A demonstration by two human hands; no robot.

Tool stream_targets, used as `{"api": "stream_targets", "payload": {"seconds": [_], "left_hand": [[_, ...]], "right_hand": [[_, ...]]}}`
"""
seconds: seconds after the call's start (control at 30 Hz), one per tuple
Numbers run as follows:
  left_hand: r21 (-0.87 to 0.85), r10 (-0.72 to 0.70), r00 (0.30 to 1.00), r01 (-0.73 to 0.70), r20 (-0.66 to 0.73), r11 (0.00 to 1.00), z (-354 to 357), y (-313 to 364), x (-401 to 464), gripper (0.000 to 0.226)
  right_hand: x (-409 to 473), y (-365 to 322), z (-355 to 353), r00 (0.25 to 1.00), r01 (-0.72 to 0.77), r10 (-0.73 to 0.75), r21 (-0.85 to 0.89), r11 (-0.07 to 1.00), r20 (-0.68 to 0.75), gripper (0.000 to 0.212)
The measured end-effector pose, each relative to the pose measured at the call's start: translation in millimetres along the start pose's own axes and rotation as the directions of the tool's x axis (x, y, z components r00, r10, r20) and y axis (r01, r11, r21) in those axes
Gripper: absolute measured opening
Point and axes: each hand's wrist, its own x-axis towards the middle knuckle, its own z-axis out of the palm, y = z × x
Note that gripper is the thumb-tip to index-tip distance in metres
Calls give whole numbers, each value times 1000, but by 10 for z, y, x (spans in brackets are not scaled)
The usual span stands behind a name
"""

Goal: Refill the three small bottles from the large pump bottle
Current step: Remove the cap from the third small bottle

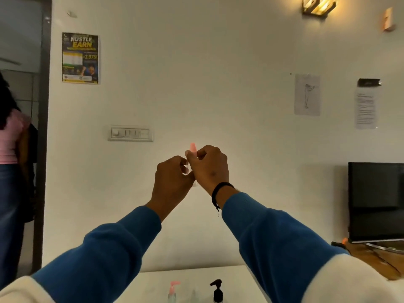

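Head view: both hands raised in front of the wall, small bottle (193,149) mostly hidden between them. Only its pink cap and a sliver of clear body below the fingers show; fill level unreadable. Right hand (208,168) curls round the bottle near the cap. Left hand (172,180) has fingers curled against the lower part, touching the right hand; exact grip hard to make out. On the white table (196,274) at the bottom edge, cut off: pink-pump bottle (173,290), black pump bottle (217,290), something blurred between them.
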Motion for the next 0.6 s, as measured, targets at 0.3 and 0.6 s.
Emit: {"api": "stream_targets", "payload": {"seconds": [0.3, 0.6], "left_hand": [[6, -8, 1000, 8, -12, 1000, -84, 219, -53, 42], [94, -41, 999, 42, -7, 995, -138, 297, -20, 20]], "right_hand": [[37, -122, -164, 999, -40, 41, 26, 999, -24, 30], [60, -149, -189, 999, 10, -12, 58, 998, 34, 34]]}}
